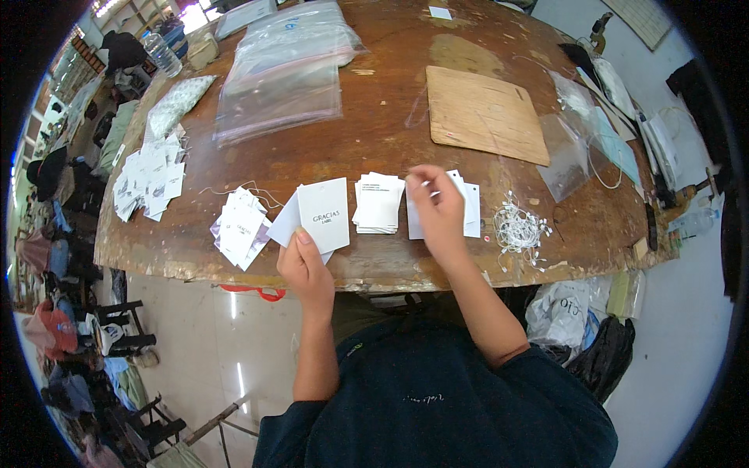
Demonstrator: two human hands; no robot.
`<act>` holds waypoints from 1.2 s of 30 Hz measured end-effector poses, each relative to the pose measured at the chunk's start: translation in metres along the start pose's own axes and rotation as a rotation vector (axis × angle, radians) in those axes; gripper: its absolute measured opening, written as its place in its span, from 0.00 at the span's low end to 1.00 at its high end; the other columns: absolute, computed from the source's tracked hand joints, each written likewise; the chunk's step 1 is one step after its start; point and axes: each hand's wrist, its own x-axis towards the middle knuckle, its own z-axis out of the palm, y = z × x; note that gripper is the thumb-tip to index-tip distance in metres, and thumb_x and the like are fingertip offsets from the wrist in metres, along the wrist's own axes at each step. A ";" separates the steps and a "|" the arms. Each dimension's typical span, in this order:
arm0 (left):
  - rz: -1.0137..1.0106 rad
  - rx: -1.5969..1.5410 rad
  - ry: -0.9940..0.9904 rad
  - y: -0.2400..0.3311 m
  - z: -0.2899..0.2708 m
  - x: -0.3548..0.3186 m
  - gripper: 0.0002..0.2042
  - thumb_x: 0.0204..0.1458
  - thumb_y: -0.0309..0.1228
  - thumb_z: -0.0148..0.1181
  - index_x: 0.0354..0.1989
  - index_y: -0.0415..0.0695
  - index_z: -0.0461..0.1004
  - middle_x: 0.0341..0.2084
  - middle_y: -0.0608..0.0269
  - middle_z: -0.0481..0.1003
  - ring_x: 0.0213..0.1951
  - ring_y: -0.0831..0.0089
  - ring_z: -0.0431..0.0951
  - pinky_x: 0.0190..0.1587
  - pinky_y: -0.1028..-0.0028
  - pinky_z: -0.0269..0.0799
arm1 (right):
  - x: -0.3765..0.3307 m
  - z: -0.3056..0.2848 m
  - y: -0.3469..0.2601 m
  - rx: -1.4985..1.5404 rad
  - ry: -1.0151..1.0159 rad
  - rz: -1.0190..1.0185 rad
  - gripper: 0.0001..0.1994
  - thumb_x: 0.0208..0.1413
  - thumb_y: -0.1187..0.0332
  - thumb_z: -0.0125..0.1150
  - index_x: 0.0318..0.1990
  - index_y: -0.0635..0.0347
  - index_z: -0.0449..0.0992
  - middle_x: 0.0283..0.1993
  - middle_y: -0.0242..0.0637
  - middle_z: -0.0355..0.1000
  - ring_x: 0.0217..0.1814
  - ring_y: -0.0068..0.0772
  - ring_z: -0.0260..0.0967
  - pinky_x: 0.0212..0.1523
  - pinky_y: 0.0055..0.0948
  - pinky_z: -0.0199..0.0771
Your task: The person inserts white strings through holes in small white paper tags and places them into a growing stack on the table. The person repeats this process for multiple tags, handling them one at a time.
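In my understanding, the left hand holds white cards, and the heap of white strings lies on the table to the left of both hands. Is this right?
Not quite: the head view shows the heap of white strings to the right of both hands. It does lie on the table, and the left hand does hold white cards.

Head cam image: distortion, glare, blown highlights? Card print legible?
Head view: strong fisheye, black corners, near edge of the wooden table bowed; head view, lower left: light streaks glare off the tiled floor; head view, top left: the bright opening looks blown out; head view, centre: large print on the front white card reads clearly, small print on the middle card stack is hard to make out.
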 end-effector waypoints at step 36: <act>0.379 0.666 -0.449 0.037 0.034 -0.016 0.13 0.52 0.30 0.56 0.45 0.39 0.72 0.67 0.40 0.54 0.66 0.43 0.59 0.62 0.45 0.56 | -0.043 0.044 -0.021 0.634 -0.038 -0.053 0.25 0.56 0.69 0.60 0.59 0.63 0.60 0.48 0.38 0.68 0.50 0.25 0.66 0.51 0.26 0.67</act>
